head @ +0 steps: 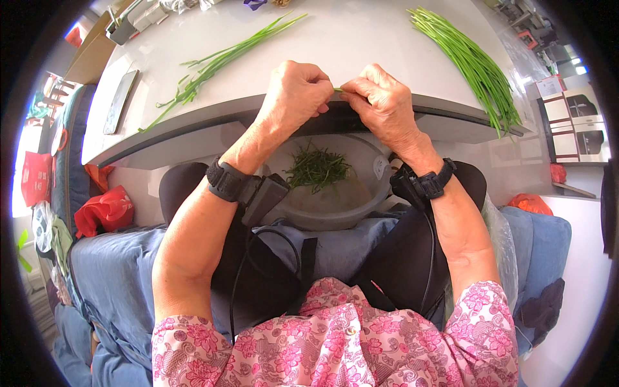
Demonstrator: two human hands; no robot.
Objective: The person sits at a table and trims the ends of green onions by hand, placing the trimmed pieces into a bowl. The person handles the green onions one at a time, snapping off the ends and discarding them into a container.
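Both hands meet above the near edge of a pale glossy table (348, 38). My left hand (302, 92) pinches a short green stalk (337, 89), of which only a bit shows between the hands. The other end is between the thumb and forefinger of my right hand (379, 99). A small bunch of long green stalks (208, 67), like garlic chives, lies left of my left hand. A larger bundle of the same stalks (466, 63) lies on the right side of the table. Below my hands, a grey plastic basin (329, 217) holds a heap of short green pieces (316, 167).
A smartphone (121, 101) lies at the table's left end. A dark container (121, 31) stands at the back left. The basin sits between my knees, in front of a blue-covered seat (116, 256). Red plastic bags (106, 210) lie at the left. A black cable hangs from each wrist device.
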